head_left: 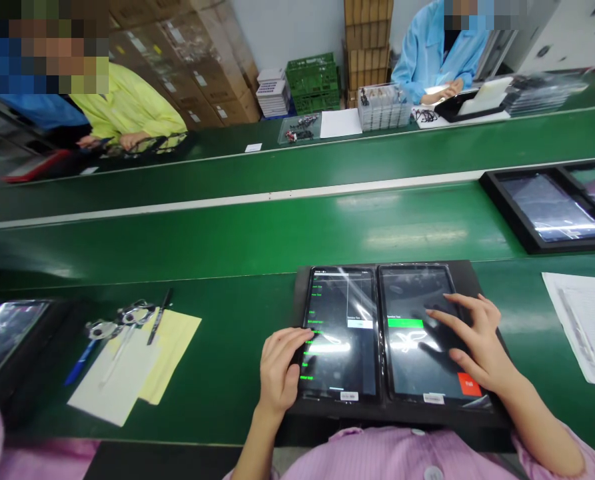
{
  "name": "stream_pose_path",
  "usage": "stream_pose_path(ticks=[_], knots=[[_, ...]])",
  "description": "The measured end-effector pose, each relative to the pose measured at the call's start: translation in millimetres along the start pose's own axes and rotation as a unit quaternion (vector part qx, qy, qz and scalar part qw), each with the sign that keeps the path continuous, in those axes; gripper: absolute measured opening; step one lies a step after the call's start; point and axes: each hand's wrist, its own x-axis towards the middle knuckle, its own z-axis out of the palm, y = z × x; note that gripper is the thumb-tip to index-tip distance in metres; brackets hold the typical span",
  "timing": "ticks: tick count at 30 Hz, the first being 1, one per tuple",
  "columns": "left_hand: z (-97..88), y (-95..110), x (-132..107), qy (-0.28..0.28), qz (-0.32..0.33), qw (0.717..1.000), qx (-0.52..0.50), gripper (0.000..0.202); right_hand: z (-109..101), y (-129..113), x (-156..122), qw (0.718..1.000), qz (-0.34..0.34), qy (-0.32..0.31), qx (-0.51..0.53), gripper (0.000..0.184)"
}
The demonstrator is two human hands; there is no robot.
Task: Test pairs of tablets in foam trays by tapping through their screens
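Observation:
Two black tablets lie side by side on a black tray [478, 280] in front of me on the green bench. The left tablet [341, 333] shows a dark screen with green text lines. The right tablet [422, 333] shows a green bar and a red button. My left hand [278, 371] rests at the left tablet's left edge, fingers curled, thumb on the screen. My right hand [470, 337] lies over the right tablet with fingers spread, fingertips touching the glass.
White and yellow paper sheets [127, 373] with pens and a scissors-like tool lie at the left, beside another tablet [2, 333]. A tray of tablets [552, 210] sits on the conveyor at right. A printed sheet [584, 327] lies far right. Two other people work across the belt.

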Motion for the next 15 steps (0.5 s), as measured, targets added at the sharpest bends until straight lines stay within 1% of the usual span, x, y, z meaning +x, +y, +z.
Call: stream_pose_path(ticks=[5,8,10,12,13,15], knots=[[0.2,0.3,3.9,-0.032,0.018,0.999,0.015,0.053,0.8,7.8,-7.2,0.998,0.046,0.041,0.025,0.057],[-0.4,1.7,8.1,-0.077,0.004,0.995,0.062,0.048,-5.6,10.3,-11.4,0.996,0.064,0.058,0.016,0.058],[-3.2,2.4,15.4,-0.092,-0.012,0.992,0.086,0.049,-13.4,16.1,-11.2,0.996,0.073,0.057,0.001,0.058],[-7.2,2.5,29.6,-0.091,-0.021,0.992,0.086,0.055,-19.9,28.1,-5.3,0.996,0.078,0.037,-0.003,0.056],[-8.7,2.5,40.0,-0.098,-0.022,0.992,0.079,0.057,-21.0,36.4,0.3,0.997,0.074,0.015,0.005,0.054],[-8.3,2.4,66.4,-0.139,-0.017,0.988,0.061,0.056,-16.5,55.2,16.3,0.997,0.058,-0.032,0.035,0.051]])
